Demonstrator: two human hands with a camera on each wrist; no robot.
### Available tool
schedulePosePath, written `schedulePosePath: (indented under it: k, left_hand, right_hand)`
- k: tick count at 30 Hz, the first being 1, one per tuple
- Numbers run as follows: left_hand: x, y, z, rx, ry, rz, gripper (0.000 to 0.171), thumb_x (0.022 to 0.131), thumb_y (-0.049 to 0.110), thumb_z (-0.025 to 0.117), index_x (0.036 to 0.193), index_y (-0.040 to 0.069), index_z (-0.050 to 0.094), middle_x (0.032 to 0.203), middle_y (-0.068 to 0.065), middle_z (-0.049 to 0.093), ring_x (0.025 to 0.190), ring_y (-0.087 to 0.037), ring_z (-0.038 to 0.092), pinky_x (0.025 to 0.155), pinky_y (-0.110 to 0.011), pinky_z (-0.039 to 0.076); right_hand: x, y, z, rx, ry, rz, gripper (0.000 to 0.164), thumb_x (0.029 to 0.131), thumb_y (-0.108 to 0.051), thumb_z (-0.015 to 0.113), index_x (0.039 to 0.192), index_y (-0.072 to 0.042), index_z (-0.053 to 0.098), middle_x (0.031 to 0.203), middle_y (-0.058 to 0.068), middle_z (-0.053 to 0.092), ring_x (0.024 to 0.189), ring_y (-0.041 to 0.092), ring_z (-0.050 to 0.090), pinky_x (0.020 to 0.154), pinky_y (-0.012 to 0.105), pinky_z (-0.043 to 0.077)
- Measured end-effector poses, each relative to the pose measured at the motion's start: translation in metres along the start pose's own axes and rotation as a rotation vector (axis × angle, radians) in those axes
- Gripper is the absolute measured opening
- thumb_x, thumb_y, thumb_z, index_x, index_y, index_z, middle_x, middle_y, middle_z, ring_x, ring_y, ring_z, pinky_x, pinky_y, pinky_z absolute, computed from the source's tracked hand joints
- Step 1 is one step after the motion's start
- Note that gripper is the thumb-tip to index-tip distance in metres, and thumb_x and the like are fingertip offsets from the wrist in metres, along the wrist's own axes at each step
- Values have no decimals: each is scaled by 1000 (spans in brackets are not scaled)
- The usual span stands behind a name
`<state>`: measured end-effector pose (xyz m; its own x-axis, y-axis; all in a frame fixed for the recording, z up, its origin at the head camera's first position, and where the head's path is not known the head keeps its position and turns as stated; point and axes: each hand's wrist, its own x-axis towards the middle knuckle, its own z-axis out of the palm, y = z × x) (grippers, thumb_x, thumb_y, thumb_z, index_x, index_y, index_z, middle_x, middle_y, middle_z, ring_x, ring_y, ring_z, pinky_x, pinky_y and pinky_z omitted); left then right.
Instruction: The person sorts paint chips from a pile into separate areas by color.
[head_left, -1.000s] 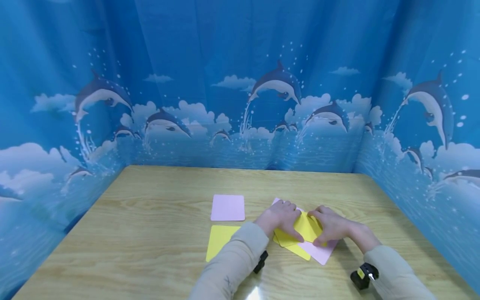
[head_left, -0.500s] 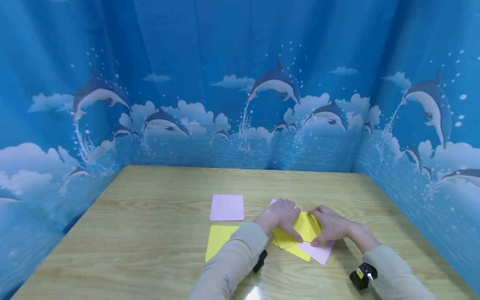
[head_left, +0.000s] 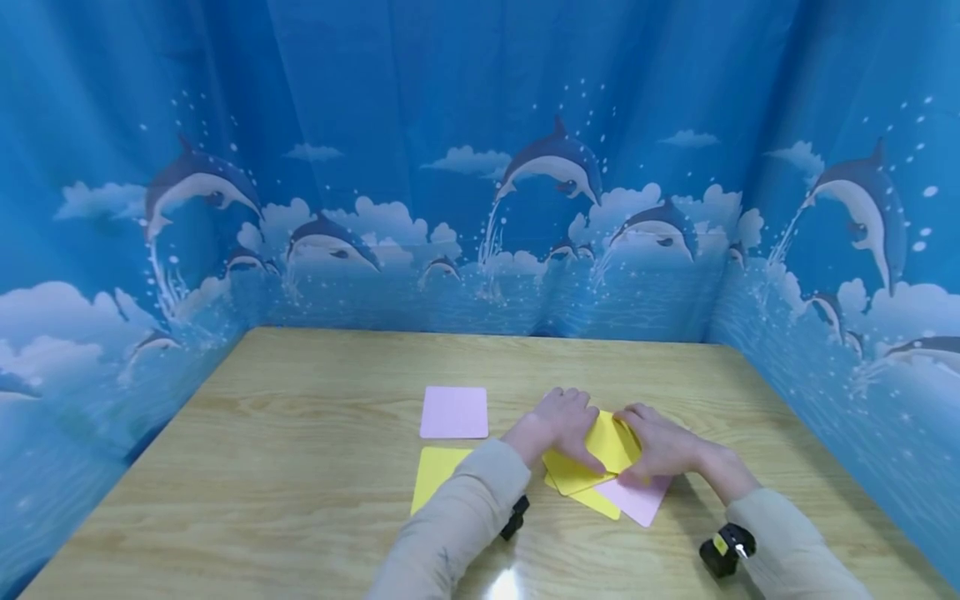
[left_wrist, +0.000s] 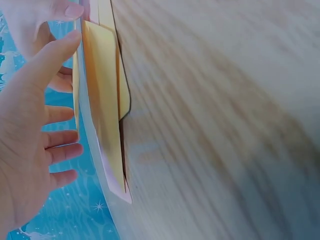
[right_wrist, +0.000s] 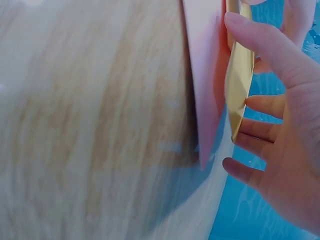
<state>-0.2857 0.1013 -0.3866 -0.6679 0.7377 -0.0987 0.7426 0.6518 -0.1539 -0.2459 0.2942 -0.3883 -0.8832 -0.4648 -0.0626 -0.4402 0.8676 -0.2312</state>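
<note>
A yellow square card (head_left: pixel 617 442) is tilted up off a loose pile, held between my two hands. My left hand (head_left: pixel 566 425) grips its left side, thumb toward me and fingers beyond. On its right side, my right hand (head_left: pixel 660 442) pinches it between thumb and fingers; the right wrist view shows the raised card (right_wrist: pixel 239 85) bent slightly. Beneath lie other yellow cards (head_left: pixel 570 475) and a pink card (head_left: pixel 641 500), overlapping at angles. The left wrist view shows this pile (left_wrist: pixel 105 95) edge-on below my left fingers. My hands hide parts of the pile.
To the left, a separate pink square card (head_left: pixel 453 412) lies flat on the wooden table (head_left: pixel 300 450). Nearer me is another yellow card (head_left: pixel 437 477), partly covered by my left sleeve. A blue dolphin-print curtain (head_left: pixel 450 167) encloses the table's back and sides.
The top yellow card has risen and tilted, its far edge higher than before. Both hands have shifted slightly upward with it. The separate cards at the left have stayed put.
</note>
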Motion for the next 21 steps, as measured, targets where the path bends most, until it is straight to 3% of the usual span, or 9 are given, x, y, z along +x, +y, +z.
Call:
schedulePosePath:
  k: [10, 16, 21]
  left_hand:
    - [-9, -4, -4, 36, -1, 23, 88, 72, 80, 48, 133, 17, 47, 126, 1, 49, 113, -14, 45, 101, -29, 34]
    - [-18, -11, -3, 74, 33, 38, 88, 71, 81, 48, 131, 16, 49, 115, 1, 52, 102, -13, 45, 94, -28, 38]
    - [-27, -17, -4, 99, 42, 37, 89, 70, 82, 48, 129, 15, 50, 116, 0, 52, 103, -14, 46, 94, -29, 38]
  right_hand:
    - [1, -7, -5, -8, 62, -49, 81, 63, -43, 79, 123, 3, 50, 120, 16, 49, 102, 25, 50, 83, 42, 46]
    - [6, -14, -4, -27, 96, -98, 76, 63, -40, 79, 120, 1, 52, 119, 13, 50, 103, 24, 51, 84, 40, 46]
    - [10, -24, -3, -36, 97, -132, 76, 64, -43, 79, 120, 1, 52, 119, 14, 51, 101, 24, 51, 81, 39, 47]
